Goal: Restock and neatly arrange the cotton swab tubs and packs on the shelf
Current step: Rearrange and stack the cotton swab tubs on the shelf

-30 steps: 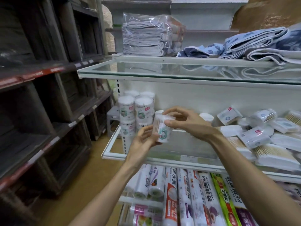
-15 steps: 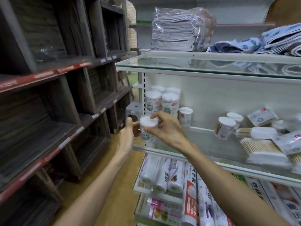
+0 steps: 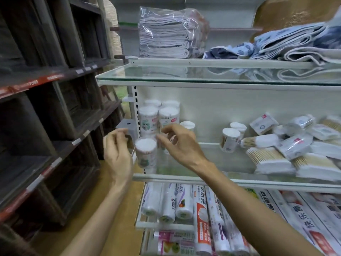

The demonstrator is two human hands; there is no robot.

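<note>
A cotton swab tub (image 3: pixel 145 153) stands upright at the front left corner of the glass shelf (image 3: pixel 249 182). My left hand (image 3: pixel 118 156) hovers just left of it with curled fingers, a small gap between. My right hand (image 3: pixel 180 143) is just right of the tub, fingers spread and holding nothing. Behind the tub, stacked tubs (image 3: pixel 148 120) fill the back left corner, with a single tub (image 3: pixel 187 125) beside them. Two tilted tubs (image 3: pixel 229 139) lean mid-shelf. Loose swab packs (image 3: pixel 295 145) lie jumbled at the right.
Rolls of plastic bags (image 3: pixel 166 202) fill the shelf below. An upper glass shelf (image 3: pixel 203 79) hangs close above, with folded cloths (image 3: pixel 166 34) on top. Dark wooden shelving (image 3: pixel 46 108) stands to the left across a narrow aisle.
The tub that my right hand gripped by its top now stands on the shelf's front left corner. Both hands have come off it, and the view has shifted.
</note>
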